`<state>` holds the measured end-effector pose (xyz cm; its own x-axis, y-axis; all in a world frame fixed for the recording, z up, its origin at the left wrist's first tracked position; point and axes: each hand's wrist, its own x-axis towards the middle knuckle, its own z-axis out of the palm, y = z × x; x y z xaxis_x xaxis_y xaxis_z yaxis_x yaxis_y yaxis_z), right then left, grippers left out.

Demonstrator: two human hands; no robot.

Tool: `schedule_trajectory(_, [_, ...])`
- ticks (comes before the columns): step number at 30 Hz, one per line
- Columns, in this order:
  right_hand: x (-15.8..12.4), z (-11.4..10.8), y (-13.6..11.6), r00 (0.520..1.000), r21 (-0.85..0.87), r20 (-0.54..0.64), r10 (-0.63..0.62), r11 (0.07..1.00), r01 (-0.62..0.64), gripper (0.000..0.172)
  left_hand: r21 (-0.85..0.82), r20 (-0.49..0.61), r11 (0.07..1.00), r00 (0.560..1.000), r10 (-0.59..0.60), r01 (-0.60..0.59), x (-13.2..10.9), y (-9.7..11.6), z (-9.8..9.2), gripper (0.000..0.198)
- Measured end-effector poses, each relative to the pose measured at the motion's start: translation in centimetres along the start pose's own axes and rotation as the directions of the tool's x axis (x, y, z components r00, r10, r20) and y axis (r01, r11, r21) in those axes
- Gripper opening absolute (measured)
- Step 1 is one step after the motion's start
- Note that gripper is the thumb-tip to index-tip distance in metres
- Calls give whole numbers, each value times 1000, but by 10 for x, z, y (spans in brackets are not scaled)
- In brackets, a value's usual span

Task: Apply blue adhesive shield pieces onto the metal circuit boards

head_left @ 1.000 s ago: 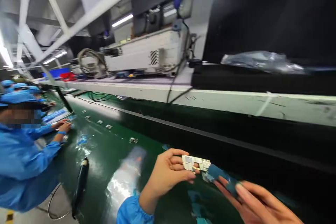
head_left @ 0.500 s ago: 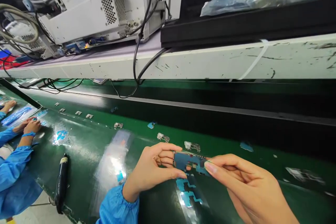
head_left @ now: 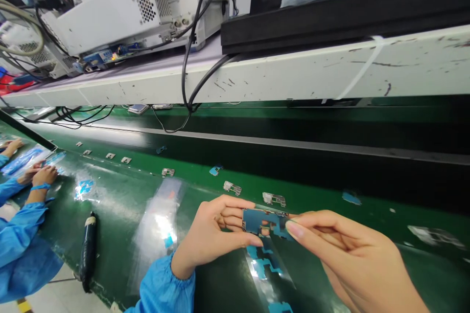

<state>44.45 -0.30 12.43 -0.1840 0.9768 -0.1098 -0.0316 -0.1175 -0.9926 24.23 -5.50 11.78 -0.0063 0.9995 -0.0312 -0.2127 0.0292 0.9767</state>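
Note:
Between my two hands, above the green bench, is a thin circuit board (head_left: 255, 221) with a blue face and a notched outline. My left hand (head_left: 216, 230) grips its left end, thumb below and fingers behind. The thumb and forefinger of my right hand (head_left: 341, 244) pinch its right end, covering that corner. Under the board lies a clear strip (head_left: 262, 279) bearing blue cut-out film pieces (head_left: 262, 268). Small silvery metal parts (head_left: 273, 199) lie just behind my hands.
Clear plastic sheets (head_left: 156, 234) lie left of my left hand, with a black-handled tool (head_left: 88, 249) beyond. Co-workers' hands (head_left: 44, 176) work at far left. A white shelf edge (head_left: 286, 76) with equipment and hanging black cables (head_left: 187, 63) crosses above the bench.
Both hands still hold the board at its ends, now tilted slightly differently, its blue face showing more evenly. The head view has shifted a little.

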Motion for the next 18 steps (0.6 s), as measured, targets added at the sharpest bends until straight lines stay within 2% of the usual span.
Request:
schedule_trajectory(10, [1, 2, -1, 1000, -1, -12, -12, 1000, 12, 28, 51, -11, 999, 1000, 0, 1, -2, 3, 0, 49])
schedule_trajectory(18, [-1, 2, -4, 999, -15, 10, 33, 999, -33, 31, 75, -6, 997, 1000, 23, -23, -3, 2, -2, 48])
